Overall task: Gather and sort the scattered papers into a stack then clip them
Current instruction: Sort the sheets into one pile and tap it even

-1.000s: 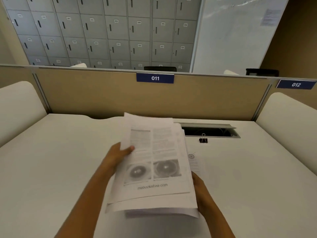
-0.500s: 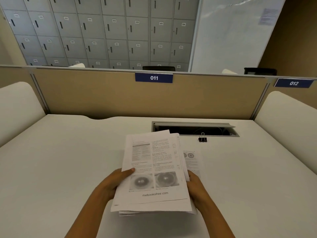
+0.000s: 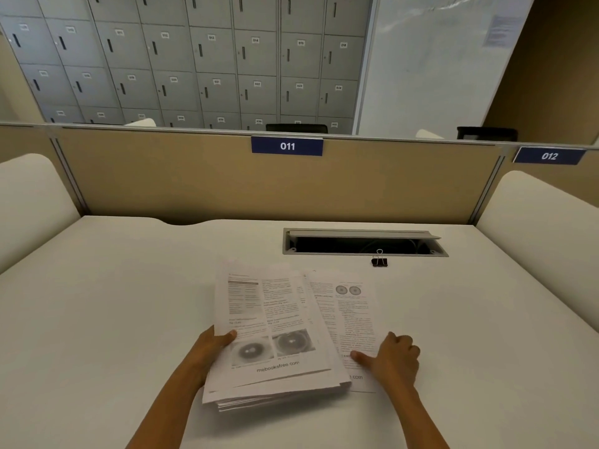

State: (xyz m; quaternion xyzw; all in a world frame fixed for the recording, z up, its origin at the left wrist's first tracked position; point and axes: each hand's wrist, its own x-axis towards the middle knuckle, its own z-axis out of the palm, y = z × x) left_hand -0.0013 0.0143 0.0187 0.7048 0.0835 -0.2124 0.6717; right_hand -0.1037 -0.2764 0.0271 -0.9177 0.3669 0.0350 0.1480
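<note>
I see my left hand (image 3: 207, 351) gripping the uneven paper stack (image 3: 272, 338) on the desk (image 3: 97, 303). Right of the stack, my right hand (image 3: 393, 359), fingers curled, presses 1 loose sheet (image 3: 353, 319) still to gather. The binder clip (image 3: 379, 261) waits unused beyond the stack, so squaring and clipping remain.

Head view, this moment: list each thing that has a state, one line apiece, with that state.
Paper stack: on the desk, edges uneven, unclipped.
Loose sheet: flat on the desk, partly under the stack's right edge.
Binder clip: on the desk, unused.
Cable tray lid: open.
Left hand: gripping the stack's left edge.
Right hand: thumb on the loose sheet.
</note>
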